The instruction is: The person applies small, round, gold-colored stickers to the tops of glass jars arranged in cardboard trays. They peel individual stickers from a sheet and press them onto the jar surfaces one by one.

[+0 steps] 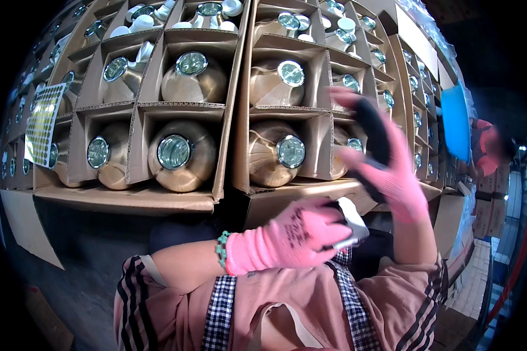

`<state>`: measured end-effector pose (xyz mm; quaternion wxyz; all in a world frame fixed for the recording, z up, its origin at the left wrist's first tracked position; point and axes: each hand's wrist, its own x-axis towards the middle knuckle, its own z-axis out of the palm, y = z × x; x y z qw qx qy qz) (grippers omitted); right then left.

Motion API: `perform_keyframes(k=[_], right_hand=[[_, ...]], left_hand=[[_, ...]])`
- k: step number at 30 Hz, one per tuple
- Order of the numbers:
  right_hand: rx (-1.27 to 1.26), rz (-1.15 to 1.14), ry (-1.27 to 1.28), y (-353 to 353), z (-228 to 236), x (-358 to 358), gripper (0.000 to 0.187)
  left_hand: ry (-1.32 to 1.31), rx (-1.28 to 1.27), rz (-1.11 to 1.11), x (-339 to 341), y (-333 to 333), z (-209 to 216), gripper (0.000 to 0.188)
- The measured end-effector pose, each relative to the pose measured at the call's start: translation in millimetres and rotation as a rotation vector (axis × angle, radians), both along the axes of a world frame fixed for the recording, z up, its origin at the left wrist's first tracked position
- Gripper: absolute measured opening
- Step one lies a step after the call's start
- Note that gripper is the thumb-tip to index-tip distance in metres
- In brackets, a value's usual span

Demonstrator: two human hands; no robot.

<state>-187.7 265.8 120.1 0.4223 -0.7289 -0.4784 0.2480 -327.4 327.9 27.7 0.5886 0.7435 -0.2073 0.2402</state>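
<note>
My left hand [301,234], in a pink glove with dark palm side, is closed around a small white object [352,222] in front of my chest. Its kind is hard to tell, as the fingers cover part of it. My right hand [386,158], gloved the same way and blurred by motion, is raised over the near right part of a carton, thumb and fingers apart with nothing visible between them. Behind it stands a partly hidden gold flask [341,153]. Other round-bodied gold flasks [181,161] with shiny, glassy mouths sit in cardboard compartments, one [273,164] just left of my right hand.
Divided cartons [129,202] stand side by side ahead of me. White caps [141,23] lie among the far flasks. A sheet of round yellow stickers [45,126] rests at the left. Far right are a blue tub [455,123] and another person [486,146].
</note>
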Motion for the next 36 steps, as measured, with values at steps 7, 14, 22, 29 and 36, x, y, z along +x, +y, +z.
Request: perform_keyframes(k=[7,14,22,29,36], right_hand=[[-0.443,-0.044,-0.544,-67,16,-16,0.051],[-0.314,-0.063,-0.380,-70,19,-11,0.039],[-0.298,-0.088,-0.635,-83,6,-9,0.019],[-0.253,-0.025,-0.611,-77,10,-15,0.022],[-0.245,0.010,-0.676,-81,6,-22,0.021]], left_hand=[[0.484,-0.702,0.081,15,30,8,0.009],[0.387,-0.531,0.099,15,32,5,0.016],[0.387,-0.461,0.109,18,22,1,0.025],[0.301,-0.340,0.097,20,25,-1,0.023],[0.337,-0.356,0.038,17,24,6,0.025]])
